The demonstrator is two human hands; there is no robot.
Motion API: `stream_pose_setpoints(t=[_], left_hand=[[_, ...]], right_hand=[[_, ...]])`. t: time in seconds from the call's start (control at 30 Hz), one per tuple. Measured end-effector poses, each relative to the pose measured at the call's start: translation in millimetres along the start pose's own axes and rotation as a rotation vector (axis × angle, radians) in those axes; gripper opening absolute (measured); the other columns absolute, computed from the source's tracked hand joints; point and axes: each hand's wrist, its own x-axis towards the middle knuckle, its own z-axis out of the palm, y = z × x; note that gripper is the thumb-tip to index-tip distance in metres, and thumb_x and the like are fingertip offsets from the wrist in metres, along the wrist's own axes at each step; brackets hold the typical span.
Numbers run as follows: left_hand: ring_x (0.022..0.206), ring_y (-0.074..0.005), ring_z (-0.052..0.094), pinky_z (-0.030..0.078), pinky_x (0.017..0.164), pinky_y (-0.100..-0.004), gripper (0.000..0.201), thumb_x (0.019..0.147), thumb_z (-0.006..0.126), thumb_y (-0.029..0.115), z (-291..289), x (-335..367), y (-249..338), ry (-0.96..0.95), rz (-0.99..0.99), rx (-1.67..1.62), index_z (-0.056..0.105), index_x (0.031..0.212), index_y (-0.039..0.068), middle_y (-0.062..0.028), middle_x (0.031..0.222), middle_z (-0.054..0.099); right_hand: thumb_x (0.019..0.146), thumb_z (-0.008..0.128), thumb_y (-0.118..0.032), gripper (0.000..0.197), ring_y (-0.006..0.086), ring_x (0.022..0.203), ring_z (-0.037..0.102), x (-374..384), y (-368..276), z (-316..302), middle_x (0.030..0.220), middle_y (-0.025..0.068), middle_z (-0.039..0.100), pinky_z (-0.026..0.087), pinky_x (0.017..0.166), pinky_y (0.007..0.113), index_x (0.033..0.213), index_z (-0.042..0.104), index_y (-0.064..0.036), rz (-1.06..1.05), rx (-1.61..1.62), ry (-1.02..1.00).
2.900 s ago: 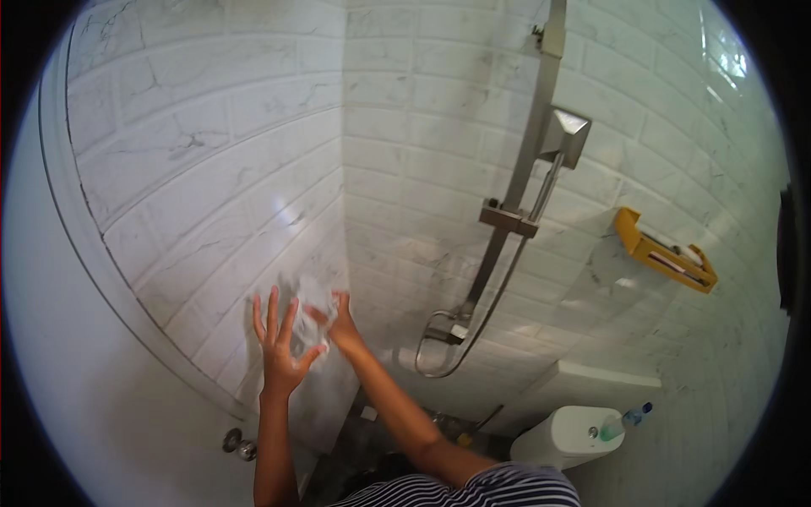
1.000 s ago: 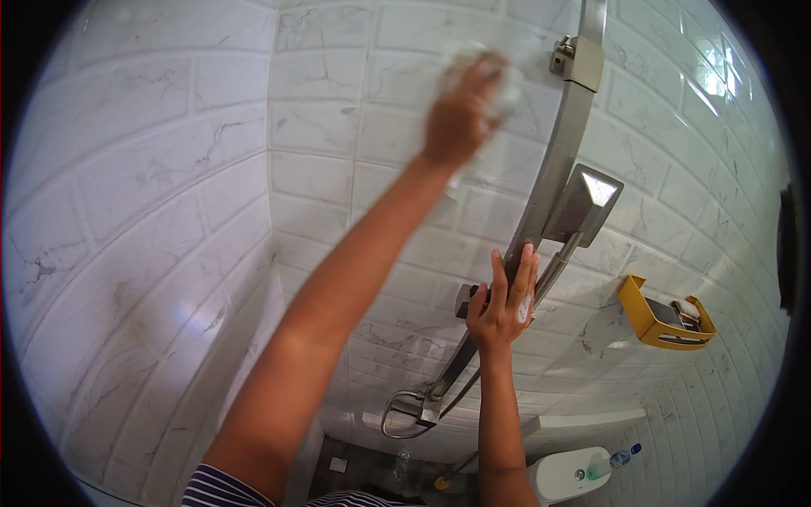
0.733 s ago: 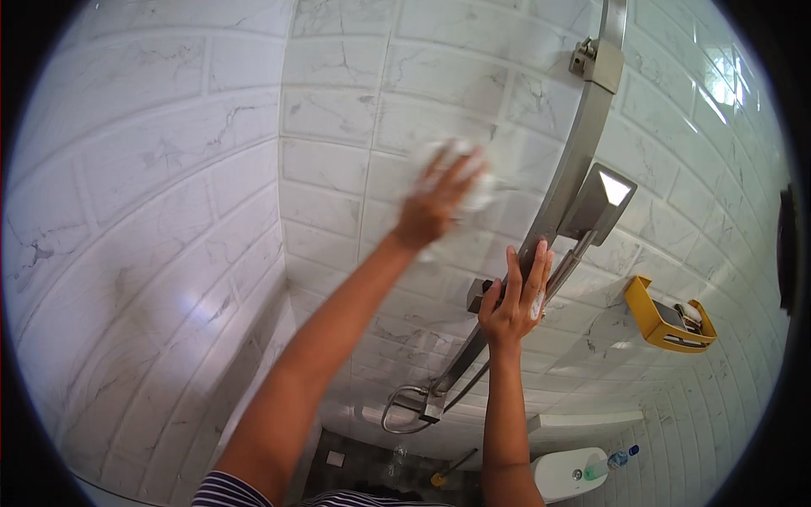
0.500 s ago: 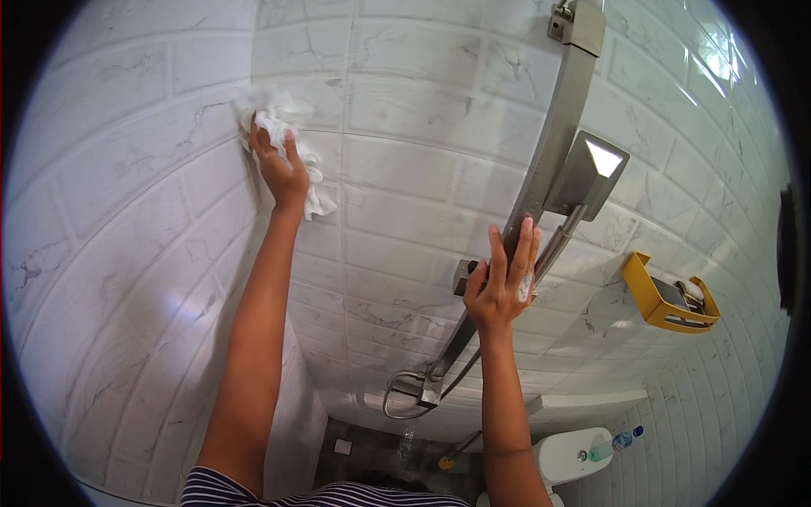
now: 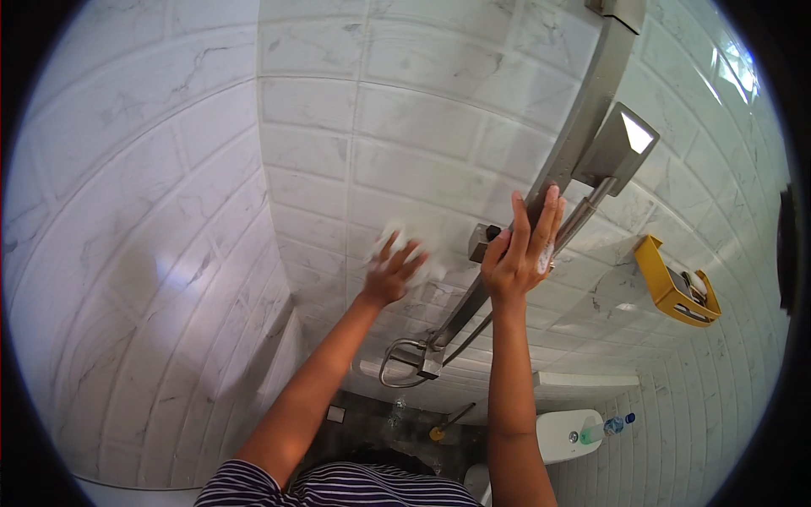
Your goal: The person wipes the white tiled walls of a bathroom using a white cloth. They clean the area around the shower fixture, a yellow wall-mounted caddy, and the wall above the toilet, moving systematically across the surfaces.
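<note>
- Resting on the shower column [image 5: 583,122], the right hand [image 5: 517,262] is seen unclenched, fingers extended.
- By the left hand [image 5: 387,280], fingers spread, a white cloth [image 5: 432,267] is pressed to the tiled wall [image 5: 422,127].
- Farther, a white cistern [image 5: 553,435] is seen.

Blurred white cloth [image 5: 432,269] against veined wall tiles [image 5: 414,127], left of slanting metal shower bar [image 5: 585,122]

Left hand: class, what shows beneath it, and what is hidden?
Under the left hand, blurred white cloth shows around the edges. The hand covers the rest, and together they hide the patch of tiled wall behind.
</note>
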Motion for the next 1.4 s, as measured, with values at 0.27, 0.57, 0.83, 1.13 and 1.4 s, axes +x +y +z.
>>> stream_pose_setpoints(t=[0.27, 0.57, 0.83, 1.13, 1.4], left_hand=[[0.129, -0.0408, 0.020, 0.011, 0.106, -0.0499, 0.051, 0.087, 0.043, 0.020, -80, 58, -102, 0.535, -0.386, 0.065, 0.032, 0.133, 0.000, -0.0227, 0.140, 0.025], [0.122, -0.0344, 0.037, 0.024, 0.103, -0.0491, 0.058, 0.082, 0.050, 0.048, -30, 120, -22, 0.395, -0.177, 0.030, 0.043, 0.129, 0.014, -0.0151, 0.136, 0.037], [0.123, -0.0347, 0.034, 0.022, 0.103, -0.0401, 0.052, 0.090, 0.047, 0.020, -35, -19, -92, 0.513, -0.608, 0.155, 0.029, 0.130, -0.008, -0.0233, 0.133, 0.034], [0.123, -0.0380, 0.034, 0.029, 0.098, -0.0514, 0.058, 0.085, 0.041, 0.042, 4, 59, -11, 0.308, -0.093, -0.102, 0.040, 0.127, 0.003, -0.0216, 0.128, 0.040], [0.124, -0.0213, 0.037, 0.032, 0.098, -0.0534, 0.037, 0.083, 0.051, 0.026, 18, -188, 1, -0.486, 0.230, 0.030, 0.051, 0.119, 0.034, 0.0025, 0.128, 0.042]], right_hand=[[0.075, 0.040, -0.005, 0.042, 0.0415, 0.121, 0.038, -4, -5, 2, 0.133, 0.0228, 0.037, 0.038, 0.096, 0.045, 0.113, 0.058, -0.0073, 0.009, -0.020, -0.041], [0.070, 0.040, -0.004, 0.044, 0.0409, 0.120, 0.040, -7, -1, 2, 0.131, 0.0220, 0.040, 0.042, 0.093, 0.043, 0.108, 0.063, -0.0100, -0.005, -0.069, -0.018], [0.068, 0.040, -0.005, 0.051, 0.0420, 0.120, 0.040, -6, -2, 5, 0.133, 0.0223, 0.038, 0.042, 0.092, 0.043, 0.113, 0.061, -0.0162, -0.045, -0.051, -0.019], [0.069, 0.037, -0.008, 0.049, 0.0431, 0.120, 0.039, -10, -2, 9, 0.132, 0.0233, 0.039, 0.041, 0.094, 0.046, 0.111, 0.062, -0.0143, -0.040, -0.064, 0.000], [0.074, 0.032, -0.010, 0.047, 0.0441, 0.122, 0.035, -15, 4, 11, 0.132, 0.0253, 0.036, 0.040, 0.095, 0.048, 0.110, 0.062, -0.0137, -0.146, -0.085, -0.028]])
